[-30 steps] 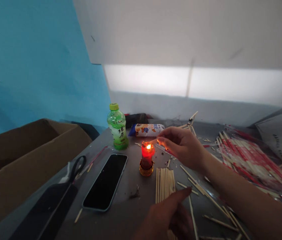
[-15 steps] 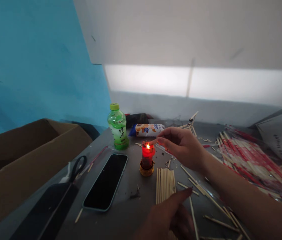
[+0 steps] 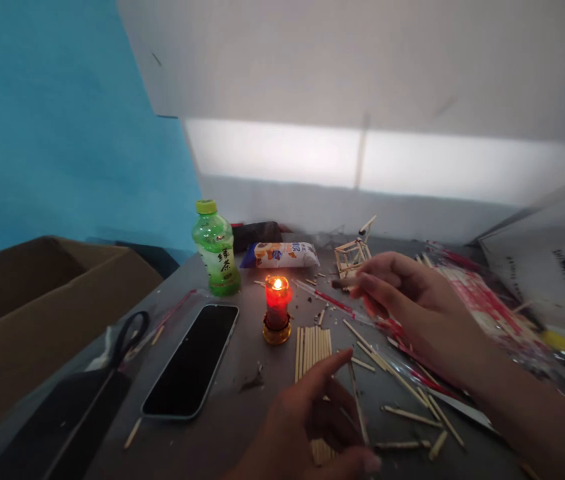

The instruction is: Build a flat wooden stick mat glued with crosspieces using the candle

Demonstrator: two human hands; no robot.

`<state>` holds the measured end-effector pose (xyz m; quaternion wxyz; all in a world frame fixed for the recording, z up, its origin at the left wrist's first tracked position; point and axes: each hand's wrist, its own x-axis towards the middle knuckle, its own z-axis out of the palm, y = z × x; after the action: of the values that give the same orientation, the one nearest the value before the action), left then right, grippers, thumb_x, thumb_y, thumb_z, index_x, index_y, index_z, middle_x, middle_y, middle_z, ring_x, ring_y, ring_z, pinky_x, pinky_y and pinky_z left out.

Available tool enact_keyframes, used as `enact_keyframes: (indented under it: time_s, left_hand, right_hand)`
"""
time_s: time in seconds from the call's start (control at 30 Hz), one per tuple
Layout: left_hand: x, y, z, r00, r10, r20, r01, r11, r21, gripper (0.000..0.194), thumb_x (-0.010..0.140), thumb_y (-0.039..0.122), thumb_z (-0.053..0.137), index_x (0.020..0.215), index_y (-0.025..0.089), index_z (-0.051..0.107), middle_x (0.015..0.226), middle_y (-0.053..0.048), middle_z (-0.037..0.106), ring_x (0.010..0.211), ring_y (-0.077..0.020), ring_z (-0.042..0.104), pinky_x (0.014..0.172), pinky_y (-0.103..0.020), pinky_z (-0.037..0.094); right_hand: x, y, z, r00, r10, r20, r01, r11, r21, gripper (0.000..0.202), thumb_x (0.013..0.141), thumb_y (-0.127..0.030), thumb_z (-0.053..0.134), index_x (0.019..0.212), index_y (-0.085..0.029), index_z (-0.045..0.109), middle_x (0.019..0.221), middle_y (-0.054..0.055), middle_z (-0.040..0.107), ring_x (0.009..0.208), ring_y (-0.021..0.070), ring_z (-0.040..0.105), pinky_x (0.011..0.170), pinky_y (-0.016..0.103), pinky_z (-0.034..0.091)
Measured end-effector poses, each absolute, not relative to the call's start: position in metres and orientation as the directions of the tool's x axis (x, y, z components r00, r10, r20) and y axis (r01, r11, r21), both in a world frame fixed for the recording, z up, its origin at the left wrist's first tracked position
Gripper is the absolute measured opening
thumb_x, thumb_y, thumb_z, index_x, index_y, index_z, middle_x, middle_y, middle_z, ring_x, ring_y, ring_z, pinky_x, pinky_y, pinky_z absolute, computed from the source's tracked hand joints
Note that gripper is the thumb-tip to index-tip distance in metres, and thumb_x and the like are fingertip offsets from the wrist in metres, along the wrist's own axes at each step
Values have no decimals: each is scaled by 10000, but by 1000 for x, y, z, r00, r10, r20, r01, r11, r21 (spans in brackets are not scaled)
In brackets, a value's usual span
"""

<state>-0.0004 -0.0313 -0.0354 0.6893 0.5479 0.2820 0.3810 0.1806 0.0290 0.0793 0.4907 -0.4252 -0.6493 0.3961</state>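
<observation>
A lit red candle [image 3: 277, 303] stands in a gold holder on the grey table. To its right, my right hand [image 3: 397, 287] pinches a short brownish piece [image 3: 343, 284] between thumb and fingertips. My left hand [image 3: 322, 413] is over a flat row of wooden sticks [image 3: 315, 343], partly covering it, with index finger and thumb apart. A thin stick [image 3: 357, 397] runs between that index finger and thumb; whether the hand grips it I cannot tell. Behind my right hand sits a small stick frame [image 3: 352, 257].
A phone [image 3: 192, 363], a green bottle [image 3: 217, 250] and a snack packet [image 3: 279, 255] lie or stand around the candle. Scissors [image 3: 129, 337] and a cardboard box [image 3: 62, 293] are at the left. Loose sticks [image 3: 412, 417] and plastic-wrapped sticks [image 3: 492, 300] are at the right.
My right hand has moved right, away from the flame, with the piece in its fingers. My left thumb now shows, apart from the index finger. The view has shifted slightly right.
</observation>
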Motion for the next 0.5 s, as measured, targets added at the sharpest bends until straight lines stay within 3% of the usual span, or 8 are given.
enact_keyframes:
  time_s: [0.07,0.13,0.3,0.5]
  left_hand:
    - [-1,-37,-25,515,857,-20,-202,144,969,877,712,158,866,1483,275,462,1003,-31,669,774,-175,734,722,-301,562]
    - [0,-42,-17,492,869,-62,-211,188,959,836,735,130,847,1466,297,478,1021,-17,657,745,-161,731,684,-288,562]
    - [2,-49,-10,531,843,-86,-243,249,938,821,745,61,814,1458,309,491,893,29,683,732,-153,726,719,-297,579]
    - [5,-50,-9,563,808,-175,-278,384,881,705,755,119,841,1380,227,533,824,19,710,709,-184,742,687,-310,579]
  right_hand:
    - [199,1,72,-112,965,235,198,254,-947,126,940,-375,678,969,-253,677,745,-3,685,592,114,568,497,214,421]
    - [211,-23,61,-79,983,169,245,183,-952,155,931,-412,682,948,-258,671,720,-7,673,591,124,579,503,213,440]
    - [215,-56,39,-64,996,69,290,85,-953,213,926,-475,669,954,-264,671,748,-9,657,651,139,615,560,220,493]
    - [210,-60,36,-56,993,106,267,117,-957,179,944,-452,658,982,-278,672,732,-12,663,670,144,645,583,216,516]
